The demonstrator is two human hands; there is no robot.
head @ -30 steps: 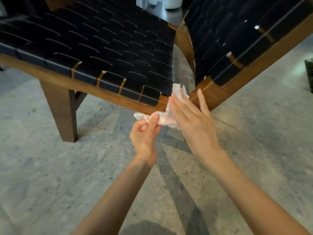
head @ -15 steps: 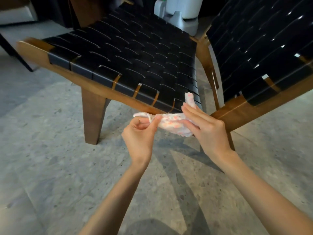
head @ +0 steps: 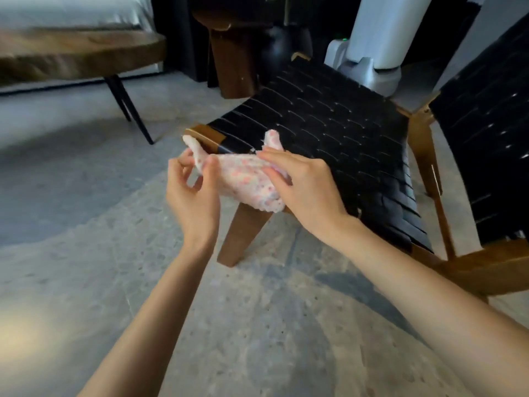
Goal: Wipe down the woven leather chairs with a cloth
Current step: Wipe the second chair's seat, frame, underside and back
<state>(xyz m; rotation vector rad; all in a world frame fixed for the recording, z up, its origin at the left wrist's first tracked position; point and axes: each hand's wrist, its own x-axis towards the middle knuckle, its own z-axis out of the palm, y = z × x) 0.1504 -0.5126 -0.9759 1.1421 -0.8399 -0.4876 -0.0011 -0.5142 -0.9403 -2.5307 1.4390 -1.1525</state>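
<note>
Cloth [head: 246, 181] with pink spots is stretched between both hands, in the air in front of the near corner of the black woven chair [head: 329, 133]. Left hand [head: 191, 202], fingers pointing up, pinches one end with thumb and fingertips. Right hand [head: 309, 184] holds the other end, fingers together and laid over it, thumb hidden.

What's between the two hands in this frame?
The speckled cloth spans the gap: the left hand pinches one end and the right hand grips the other, seen in the head view.
</note>
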